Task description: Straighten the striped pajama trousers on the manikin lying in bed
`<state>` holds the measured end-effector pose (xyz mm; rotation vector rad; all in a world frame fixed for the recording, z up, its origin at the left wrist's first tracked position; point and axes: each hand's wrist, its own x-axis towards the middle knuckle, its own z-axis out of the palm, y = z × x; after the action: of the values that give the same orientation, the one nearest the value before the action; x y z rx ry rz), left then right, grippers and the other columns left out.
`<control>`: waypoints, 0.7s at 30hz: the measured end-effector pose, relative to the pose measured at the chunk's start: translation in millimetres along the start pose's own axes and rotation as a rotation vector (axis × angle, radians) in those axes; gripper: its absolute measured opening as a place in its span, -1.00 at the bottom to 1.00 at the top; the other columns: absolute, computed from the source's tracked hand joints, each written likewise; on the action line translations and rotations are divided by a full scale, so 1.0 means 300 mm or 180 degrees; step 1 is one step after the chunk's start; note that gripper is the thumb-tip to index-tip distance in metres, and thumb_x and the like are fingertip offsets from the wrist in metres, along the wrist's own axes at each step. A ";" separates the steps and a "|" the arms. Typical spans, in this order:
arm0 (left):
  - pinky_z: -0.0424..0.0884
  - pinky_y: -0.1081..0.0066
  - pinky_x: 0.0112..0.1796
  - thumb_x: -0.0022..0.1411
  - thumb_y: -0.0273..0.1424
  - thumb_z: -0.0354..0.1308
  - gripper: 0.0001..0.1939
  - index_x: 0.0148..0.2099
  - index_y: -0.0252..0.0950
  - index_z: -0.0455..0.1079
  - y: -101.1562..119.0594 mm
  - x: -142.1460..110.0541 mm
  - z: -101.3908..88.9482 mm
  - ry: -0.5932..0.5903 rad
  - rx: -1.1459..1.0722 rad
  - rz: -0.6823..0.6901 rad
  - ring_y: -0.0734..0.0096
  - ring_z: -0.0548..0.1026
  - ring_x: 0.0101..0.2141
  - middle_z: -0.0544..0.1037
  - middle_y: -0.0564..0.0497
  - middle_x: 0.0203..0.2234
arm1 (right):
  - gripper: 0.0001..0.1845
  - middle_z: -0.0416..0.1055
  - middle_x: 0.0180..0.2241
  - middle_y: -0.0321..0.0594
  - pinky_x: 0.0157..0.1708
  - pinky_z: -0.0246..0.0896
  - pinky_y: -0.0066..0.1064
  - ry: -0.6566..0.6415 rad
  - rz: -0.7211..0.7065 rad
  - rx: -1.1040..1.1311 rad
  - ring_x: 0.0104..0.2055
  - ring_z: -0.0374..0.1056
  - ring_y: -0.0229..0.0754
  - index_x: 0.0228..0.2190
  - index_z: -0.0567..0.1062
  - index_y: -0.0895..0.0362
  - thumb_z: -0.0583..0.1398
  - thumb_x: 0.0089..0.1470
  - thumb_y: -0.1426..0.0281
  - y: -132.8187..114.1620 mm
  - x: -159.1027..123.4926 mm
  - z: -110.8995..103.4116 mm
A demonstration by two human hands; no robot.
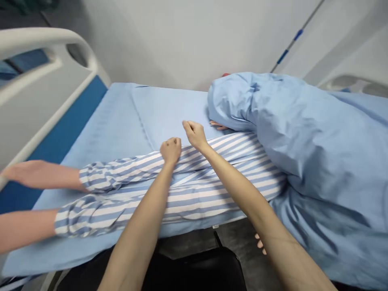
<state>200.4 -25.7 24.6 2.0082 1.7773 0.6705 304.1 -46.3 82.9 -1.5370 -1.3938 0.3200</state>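
Note:
My left hand (171, 150) is closed in a fist at the far leg of the blue-and-white striped trousers (194, 198), around the knee. Close by on the right, my right hand (195, 133) is also a fist, held over the far edge of the same leg. Nothing shows in either fist; whether they touch the cloth is hard to tell. The trousers are on a figure lying along the bed, bare feet (33, 173) toward the left. A light blue quilt (287, 121) covers the upper body, and fingers (218, 125) of a hand stick out from under it.
A light blue sheet (169, 105) covers the bed. The bed's end board (54, 81) rises at left, and a pale wall (182, 40) stands behind. In front is a black chair (212, 266). More fingers (260, 244) hang below the quilt at the near side.

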 end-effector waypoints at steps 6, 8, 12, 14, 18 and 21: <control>0.08 0.35 -0.34 0.25 -0.35 -0.08 -0.69 -0.49 -0.25 0.37 0.006 0.008 0.006 0.0136 0.0058 -0.0028 0.28 0.35 -0.39 0.52 -0.10 -0.47 | -0.48 -0.01 -0.61 -0.42 -0.42 -0.11 -0.46 0.0127 0.0043 -0.0220 -0.49 0.03 -0.34 -0.63 0.14 0.10 0.00 0.35 0.20 0.028 0.022 -0.073; 0.05 0.34 -0.34 0.24 -0.35 -0.07 -0.69 -0.55 -0.24 0.28 0.008 0.006 0.008 0.0182 0.0058 -0.0026 0.31 0.31 -0.42 0.47 -0.07 -0.52 | -0.49 0.01 -0.62 -0.42 -0.42 -0.12 -0.45 0.0080 0.0253 -0.0316 -0.50 0.02 -0.34 -0.64 0.14 0.10 0.02 0.34 0.24 0.096 -0.012 -0.067; 0.00 0.34 -0.35 0.21 -0.37 -0.06 -0.67 -0.60 -0.24 0.09 0.016 0.004 0.011 0.0235 0.0113 0.0007 0.36 0.21 -0.47 0.32 -0.01 -0.62 | -0.50 0.07 -0.63 -0.40 -0.41 -0.14 -0.44 -0.0031 0.0542 -0.0412 -0.49 0.03 -0.32 -0.64 0.19 0.11 0.04 0.34 0.26 0.210 -0.067 -0.047; -0.01 0.34 -0.36 0.20 -0.37 -0.05 -0.66 -0.61 -0.24 0.04 0.018 0.004 0.012 0.0229 0.0113 0.0061 0.38 0.15 -0.49 0.23 0.02 -0.66 | -0.50 0.12 -0.62 -0.38 -0.40 -0.14 -0.44 -0.0044 0.0616 -0.0421 -0.48 0.06 -0.31 -0.63 0.25 0.11 0.02 0.35 0.25 0.225 -0.072 -0.042; -0.02 0.35 -0.40 0.20 -0.37 -0.04 -0.65 -0.63 -0.23 0.05 0.015 0.007 0.013 0.0152 0.0068 0.0112 0.40 0.09 -0.53 0.12 0.07 -0.69 | -0.52 0.22 -0.58 -0.34 -0.39 -0.13 -0.43 -0.0146 0.0731 -0.0445 -0.45 0.13 -0.27 -0.58 0.36 0.12 0.01 0.36 0.24 0.207 -0.063 -0.043; 0.01 0.37 -0.42 0.17 -0.37 -0.02 -0.64 -0.66 -0.23 0.06 0.023 0.015 0.006 0.0065 0.0061 0.0166 0.42 0.11 -0.55 0.10 0.08 -0.72 | -0.52 0.26 -0.57 -0.32 -0.39 -0.12 -0.44 -0.0138 0.0785 -0.0381 -0.44 0.15 -0.27 -0.55 0.40 0.11 -0.01 0.37 0.23 0.197 -0.061 -0.048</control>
<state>207.6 -22.3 27.5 2.0740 1.7545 0.6948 344.7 -59.5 35.8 -1.8156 -1.2766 0.4283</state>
